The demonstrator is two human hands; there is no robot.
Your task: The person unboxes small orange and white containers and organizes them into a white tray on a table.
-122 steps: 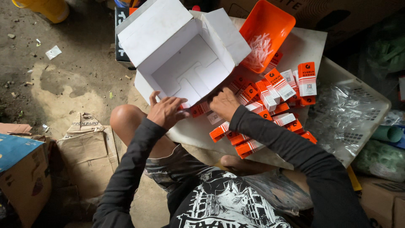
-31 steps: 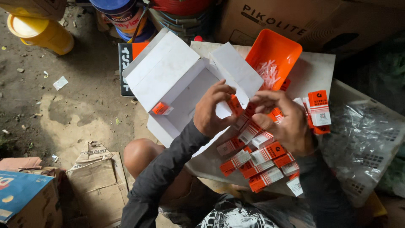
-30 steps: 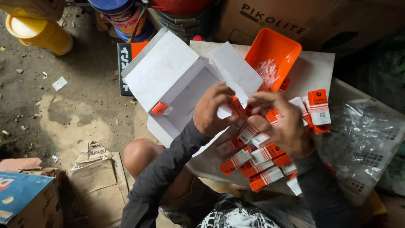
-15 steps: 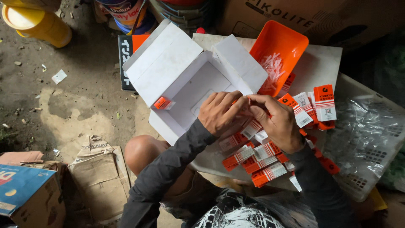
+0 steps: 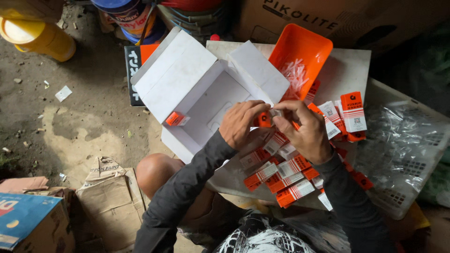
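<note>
Where both hands [image 5: 274, 126] meet, orange packet [image 5: 264, 120].

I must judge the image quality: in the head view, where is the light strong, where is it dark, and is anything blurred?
Head view: the open white carton is brightest, the right side near the mesh basket sinks into shadow, and both hands stay fairly sharp.

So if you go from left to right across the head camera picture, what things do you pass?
Yellow bucket → small orange carton inside the open white box → left hand → right hand → upright orange-and-white carton → white basket of clear plastic bags.
</note>
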